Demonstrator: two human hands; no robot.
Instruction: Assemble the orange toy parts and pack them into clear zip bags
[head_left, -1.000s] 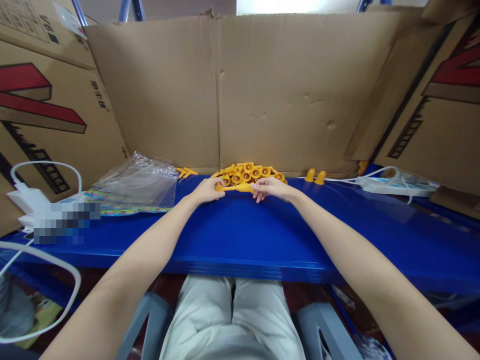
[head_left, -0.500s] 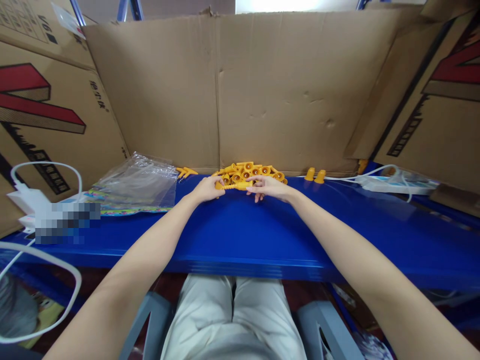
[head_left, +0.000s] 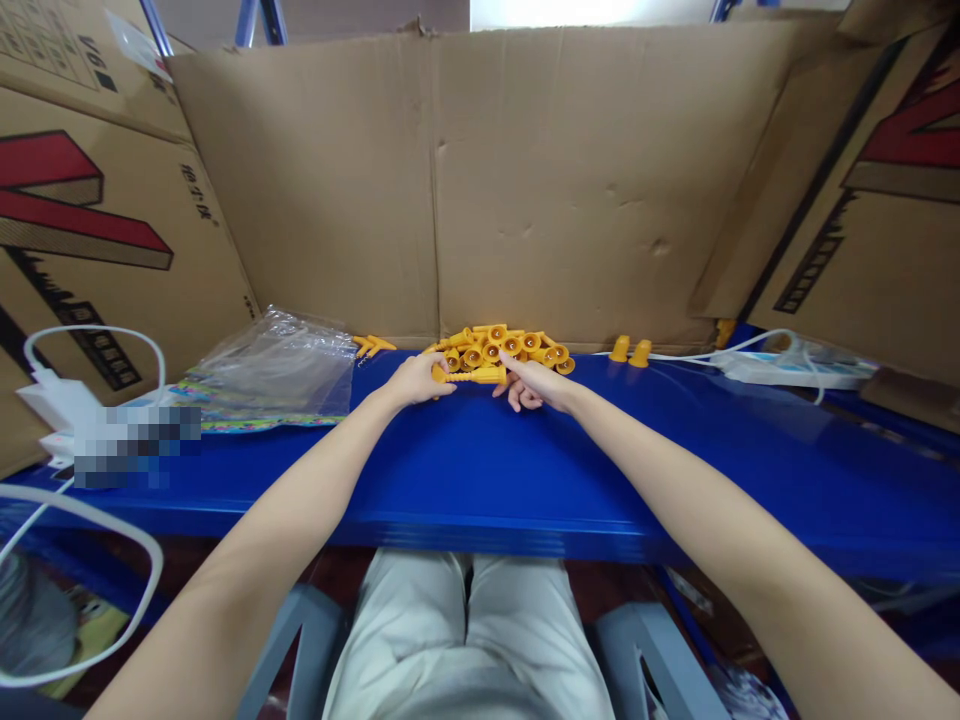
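Observation:
A yellow plastic piece [head_left: 480,375] with a ribbed, screw-like shaft lies level between my hands, just above the blue tabletop. My left hand [head_left: 412,379] is closed round its left end, where a yellow rounded end shows at the fingertips. At the flared right end is my right hand [head_left: 536,384], thumb above and curled fingers below, with the end between them. Exactly how firmly these fingers press is hard to see. Right behind the hands sits a pile of yellow cup-ended parts [head_left: 512,345], their open ends facing me.
Yellow T-shaped pieces [head_left: 375,345] lie left of the pile. Two yellow caps [head_left: 640,353] stand to the right. Clear plastic bags [head_left: 277,365] cover the left side. A white power strip [head_left: 795,371] with cables lies far right. Cardboard [head_left: 570,180] walls the back of the blue table [head_left: 487,460].
My right hand has turned, its thumb and fingers shifting round the right end of the yellow piece, so more of that end shows. My left hand has stayed nearly in place.

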